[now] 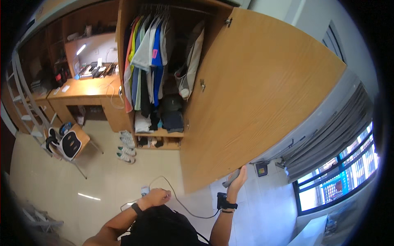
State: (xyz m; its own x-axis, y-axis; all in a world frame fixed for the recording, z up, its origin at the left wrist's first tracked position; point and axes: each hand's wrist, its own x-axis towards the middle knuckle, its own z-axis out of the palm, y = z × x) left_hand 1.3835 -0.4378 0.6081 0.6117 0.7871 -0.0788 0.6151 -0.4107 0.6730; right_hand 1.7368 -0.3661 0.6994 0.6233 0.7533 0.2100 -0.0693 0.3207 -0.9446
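Note:
My right hand is closed round a dark grey, elongated thing, its kind unclear, right against the free edge of an open wooden wardrobe door. A band with a black device circles that wrist. In front of my body, my left hand is curled closed, with nothing seen in it; it is apart from the door. Past the door stands the wardrobe, where shirts and a pale bag hang above folded dark clothes.
Several shoes stand on the floor beside the wardrobe. At left are a chair, a ladder and a lamp-lit desk. A cable loops by my hands. A curtained window is at right.

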